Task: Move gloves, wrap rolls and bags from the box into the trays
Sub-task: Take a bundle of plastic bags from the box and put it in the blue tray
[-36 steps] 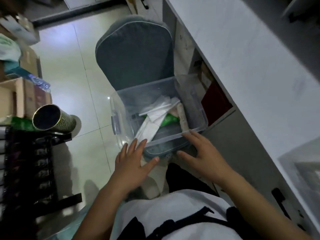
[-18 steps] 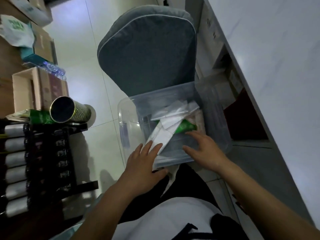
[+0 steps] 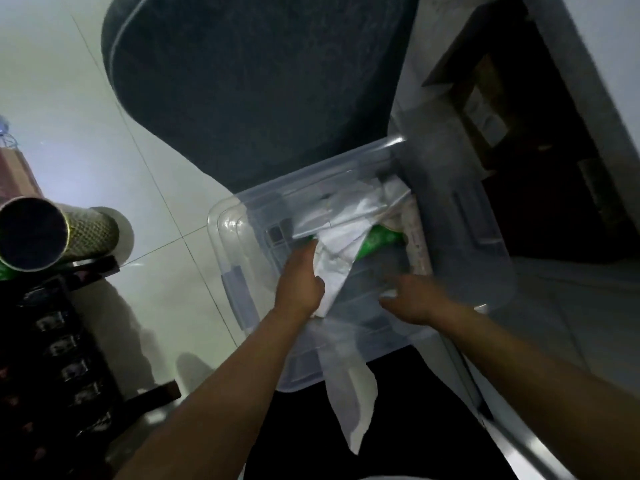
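both hands now inside box point(image 3: 239, 271) (left hand point(image 3: 299, 284) gripping white bags point(image 3: 337, 268)).

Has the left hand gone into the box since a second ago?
Yes. The left hand has crossed the clear box's near rim and now reaches inside, onto the white bags.

No readable text anywhere

I can see faint print on the pale roll point(image 3: 417, 242) in my clear box point(image 3: 239, 282) and on the green packet point(image 3: 379, 239), but it is too blurred to read.
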